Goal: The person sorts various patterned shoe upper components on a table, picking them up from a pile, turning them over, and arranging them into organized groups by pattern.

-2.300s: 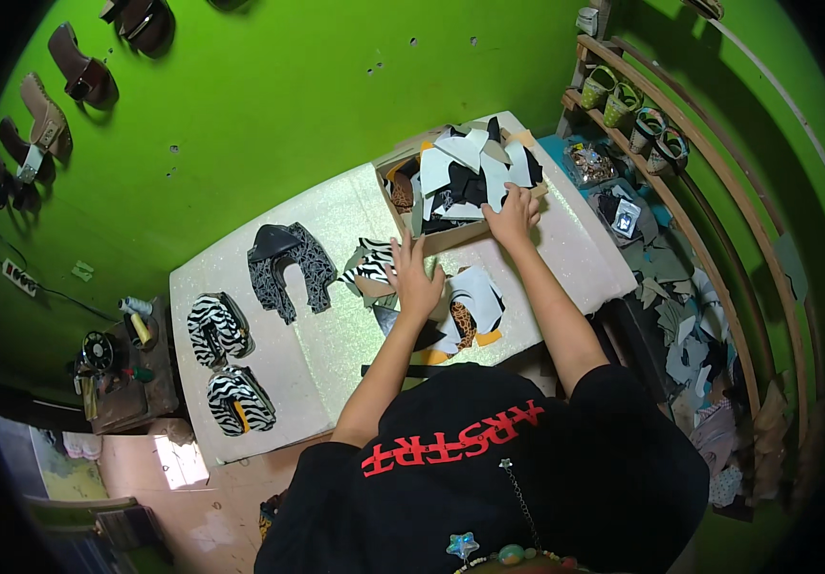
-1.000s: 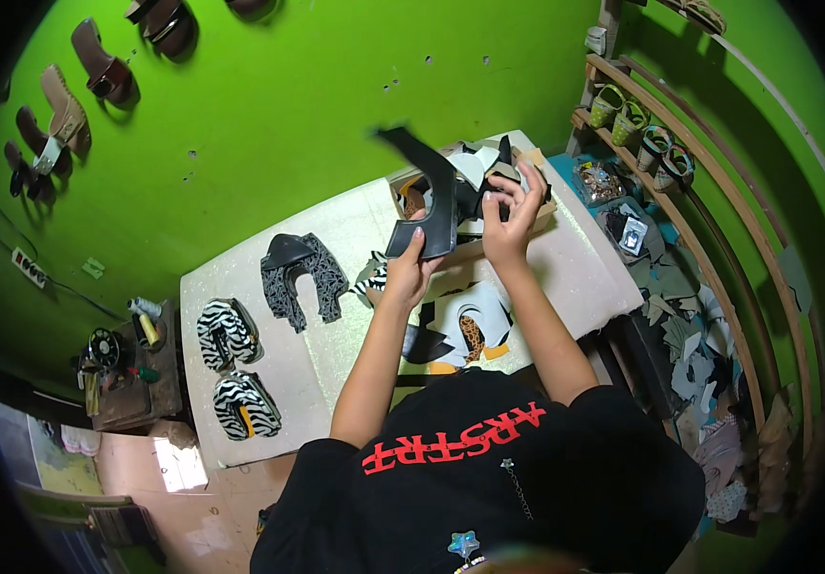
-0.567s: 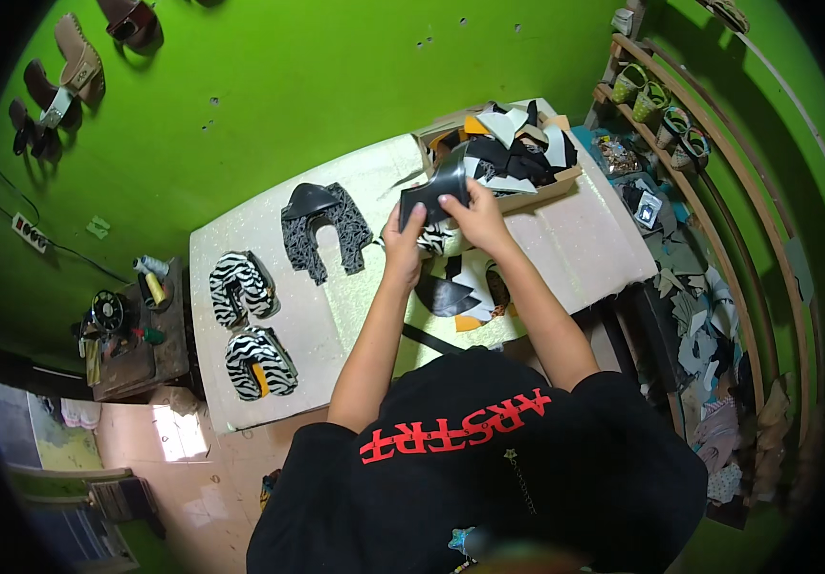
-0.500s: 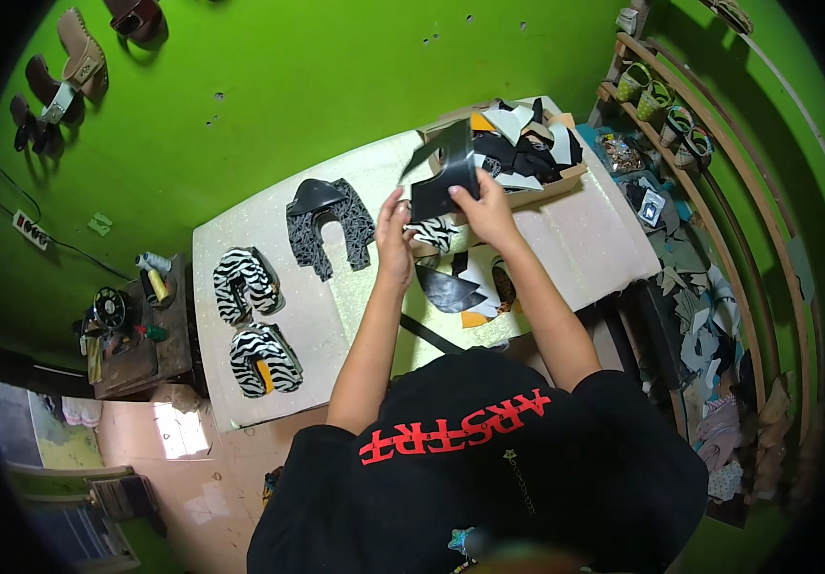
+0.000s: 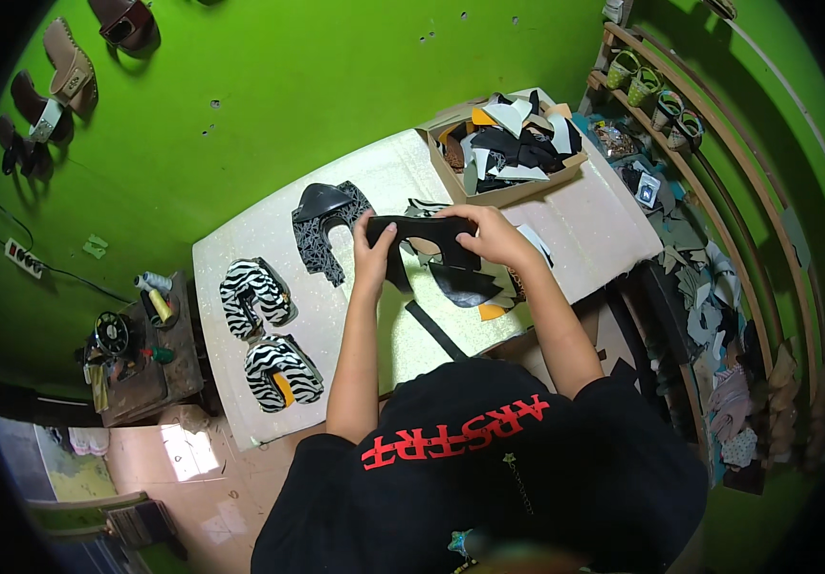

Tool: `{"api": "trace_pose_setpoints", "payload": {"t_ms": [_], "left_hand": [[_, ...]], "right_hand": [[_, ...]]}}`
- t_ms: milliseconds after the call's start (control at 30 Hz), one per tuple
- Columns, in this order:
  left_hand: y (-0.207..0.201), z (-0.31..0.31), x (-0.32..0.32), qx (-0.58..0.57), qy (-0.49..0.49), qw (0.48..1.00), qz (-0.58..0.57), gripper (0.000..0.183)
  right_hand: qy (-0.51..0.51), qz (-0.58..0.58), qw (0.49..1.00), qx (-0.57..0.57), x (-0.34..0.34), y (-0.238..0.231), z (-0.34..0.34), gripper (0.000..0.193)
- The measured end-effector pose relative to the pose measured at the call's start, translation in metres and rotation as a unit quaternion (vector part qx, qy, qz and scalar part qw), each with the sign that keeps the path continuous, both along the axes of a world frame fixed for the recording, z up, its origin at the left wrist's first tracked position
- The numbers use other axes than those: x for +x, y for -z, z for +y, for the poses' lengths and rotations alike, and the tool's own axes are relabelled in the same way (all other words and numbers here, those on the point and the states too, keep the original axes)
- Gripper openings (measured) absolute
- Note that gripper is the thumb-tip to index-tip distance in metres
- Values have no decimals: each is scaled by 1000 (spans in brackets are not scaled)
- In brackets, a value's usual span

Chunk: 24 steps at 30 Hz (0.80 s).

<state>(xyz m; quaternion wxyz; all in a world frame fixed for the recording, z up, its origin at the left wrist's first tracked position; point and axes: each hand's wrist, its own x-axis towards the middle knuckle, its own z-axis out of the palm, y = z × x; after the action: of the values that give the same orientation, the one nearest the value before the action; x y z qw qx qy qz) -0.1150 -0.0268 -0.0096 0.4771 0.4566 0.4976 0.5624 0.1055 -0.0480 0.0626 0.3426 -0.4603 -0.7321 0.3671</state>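
- Black leather piece (image 5: 424,232) held flat above the tabletop (image 5: 374,182), near the scrap box (image 5: 508,153).
- Left hand (image 5: 372,256) and right hand (image 5: 489,236) fingers pinching opposite ends.
- Best kept taut and level, with an even grip.

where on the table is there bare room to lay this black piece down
Bare patches: the table strip behind the grey upper, left of the cardboard box, and the right end near the shelves. Crowded under both hands and around the zebra uppers.

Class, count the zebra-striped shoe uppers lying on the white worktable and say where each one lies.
2 show clearly: one zebra-striped shoe upper near the table's left edge, the other just below it, towards the person. A striped scrap behind the hands may be a third, mostly hidden.
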Motion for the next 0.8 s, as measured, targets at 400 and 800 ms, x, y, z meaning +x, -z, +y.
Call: {"api": "trace_pose_setpoints", "payload": {"t_ms": [400,800], "left_hand": [[5,7,20,-88,169,982,-16,21],[20,23,29,-96,146,982,-67,20]], "right_hand": [[207,21,975,-82,66,48,16,32],[354,-272,893,55,91,68,111,19]]}}
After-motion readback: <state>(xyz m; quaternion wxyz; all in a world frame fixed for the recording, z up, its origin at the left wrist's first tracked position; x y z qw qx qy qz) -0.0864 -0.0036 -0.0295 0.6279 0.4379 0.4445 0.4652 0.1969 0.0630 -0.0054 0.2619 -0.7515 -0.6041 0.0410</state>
